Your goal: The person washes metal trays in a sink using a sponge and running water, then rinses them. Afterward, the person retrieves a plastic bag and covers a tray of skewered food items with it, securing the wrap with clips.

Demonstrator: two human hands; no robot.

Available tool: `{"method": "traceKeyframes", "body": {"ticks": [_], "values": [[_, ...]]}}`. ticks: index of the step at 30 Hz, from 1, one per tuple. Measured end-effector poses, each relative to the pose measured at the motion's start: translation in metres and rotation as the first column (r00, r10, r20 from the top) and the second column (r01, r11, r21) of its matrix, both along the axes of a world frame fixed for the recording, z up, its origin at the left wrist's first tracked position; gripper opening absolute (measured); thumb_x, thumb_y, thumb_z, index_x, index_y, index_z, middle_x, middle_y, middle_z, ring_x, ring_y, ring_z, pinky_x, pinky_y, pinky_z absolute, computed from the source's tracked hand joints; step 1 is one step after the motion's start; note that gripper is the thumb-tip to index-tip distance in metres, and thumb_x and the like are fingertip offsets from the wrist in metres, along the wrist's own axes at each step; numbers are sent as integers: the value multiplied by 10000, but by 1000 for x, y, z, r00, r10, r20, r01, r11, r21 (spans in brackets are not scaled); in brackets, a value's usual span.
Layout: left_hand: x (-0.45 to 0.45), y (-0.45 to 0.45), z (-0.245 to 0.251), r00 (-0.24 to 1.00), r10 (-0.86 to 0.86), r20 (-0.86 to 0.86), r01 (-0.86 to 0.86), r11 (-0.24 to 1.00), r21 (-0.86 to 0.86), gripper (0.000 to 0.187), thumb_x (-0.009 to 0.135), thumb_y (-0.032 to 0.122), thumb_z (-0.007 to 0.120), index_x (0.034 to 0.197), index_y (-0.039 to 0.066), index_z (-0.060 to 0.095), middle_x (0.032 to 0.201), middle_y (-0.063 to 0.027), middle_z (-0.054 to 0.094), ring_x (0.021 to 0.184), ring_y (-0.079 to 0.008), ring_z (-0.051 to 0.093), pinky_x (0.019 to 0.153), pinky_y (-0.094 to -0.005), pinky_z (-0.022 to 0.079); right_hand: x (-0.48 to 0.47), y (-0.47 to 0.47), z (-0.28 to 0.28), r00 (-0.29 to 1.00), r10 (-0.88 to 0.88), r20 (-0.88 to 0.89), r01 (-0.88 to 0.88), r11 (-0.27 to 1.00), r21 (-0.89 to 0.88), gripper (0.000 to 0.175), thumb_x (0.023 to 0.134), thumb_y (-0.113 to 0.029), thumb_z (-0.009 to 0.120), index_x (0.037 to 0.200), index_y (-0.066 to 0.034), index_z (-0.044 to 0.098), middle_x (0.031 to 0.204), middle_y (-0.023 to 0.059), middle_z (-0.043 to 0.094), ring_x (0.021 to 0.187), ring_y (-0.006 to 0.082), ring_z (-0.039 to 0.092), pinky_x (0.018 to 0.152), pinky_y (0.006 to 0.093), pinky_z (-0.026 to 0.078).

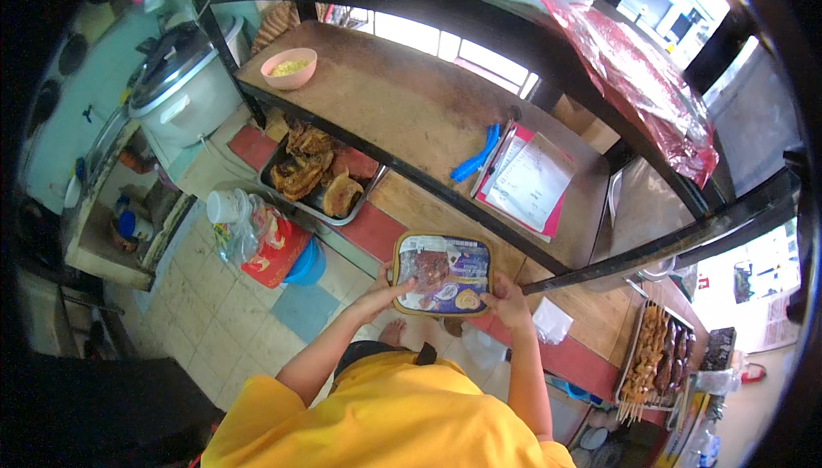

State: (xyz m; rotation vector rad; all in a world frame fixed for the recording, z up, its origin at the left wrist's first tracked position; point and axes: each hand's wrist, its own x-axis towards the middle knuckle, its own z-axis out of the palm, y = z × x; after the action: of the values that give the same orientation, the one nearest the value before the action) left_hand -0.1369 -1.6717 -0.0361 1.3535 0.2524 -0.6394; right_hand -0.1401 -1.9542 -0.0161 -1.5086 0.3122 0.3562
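A rectangular plastic ice cream tub (443, 274) with a printed lid is held level in front of my body, between both hands. My left hand (383, 293) grips its left side, with the thumb over the lid. On the opposite side, my right hand (508, 301) holds the tub near its lower right corner. The lid looks closed, so the contents are hidden. Just beyond the tub runs the wooden counter (411, 201) with its red tiled edge. A metal tray (355, 211) of fried meat pieces (302, 169) rests on that counter to the left.
Above the counter, a shelf (398, 108) bears a pink bowl (289, 68) of yellow food, a blue object (476, 154) and a clipboard with written papers (530, 179). Skewered meat (642, 359) lies on a tray at right. A large rice cooker (183, 82) stands left, above a blue bucket (307, 262).
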Motion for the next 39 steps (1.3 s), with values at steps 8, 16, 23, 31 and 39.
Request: {"method": "traceKeyframes", "body": {"ticks": [8,16,23,31,39], "values": [[4,-3,-8,996,73,-60,-71,997,41,827,847,626,495,1391,99,164,1252,-143,458,1117,-212,504,850,-368,458,-7,5,-7,987,85,137,-91,995,42,609,767,75,636,1324,35,391,1131,114,589,1035,176,553,906,298,444],[13,0,-22,999,9,47,-12,998,61,704,887,577,444,1359,86,265,1217,-102,497,1053,-184,544,764,-368,509,-8,19,-13,950,163,268,30,803,-595,500,909,-221,525,1350,-43,371,1053,260,611,986,372,604,839,420,457],[6,-7,-9,995,99,-1,-99,990,105,711,875,526,523,1362,78,264,1138,-93,550,965,-173,589,714,-352,523,4,18,-12,979,130,160,5,761,-649,374,903,-223,531,1215,-18,507,1058,266,598,967,390,591,829,416,454],[4,-9,-16,974,224,42,-225,974,29,740,847,444,625,1330,52,225,1110,-169,537,905,-198,601,702,-323,509,3,8,-33,957,0,290,31,994,-103,292,862,-79,614,1125,30,552,964,64,640,873,131,584,764,281,477],[-12,0,9,945,295,140,-302,953,34,767,842,439,634,1346,39,217,1127,-172,546,1030,-224,554,842,-326,456,-12,10,-12,964,-255,78,261,963,-64,399,911,-325,556,1133,6,576,953,90,651,831,163,600,707,267,488]]}}
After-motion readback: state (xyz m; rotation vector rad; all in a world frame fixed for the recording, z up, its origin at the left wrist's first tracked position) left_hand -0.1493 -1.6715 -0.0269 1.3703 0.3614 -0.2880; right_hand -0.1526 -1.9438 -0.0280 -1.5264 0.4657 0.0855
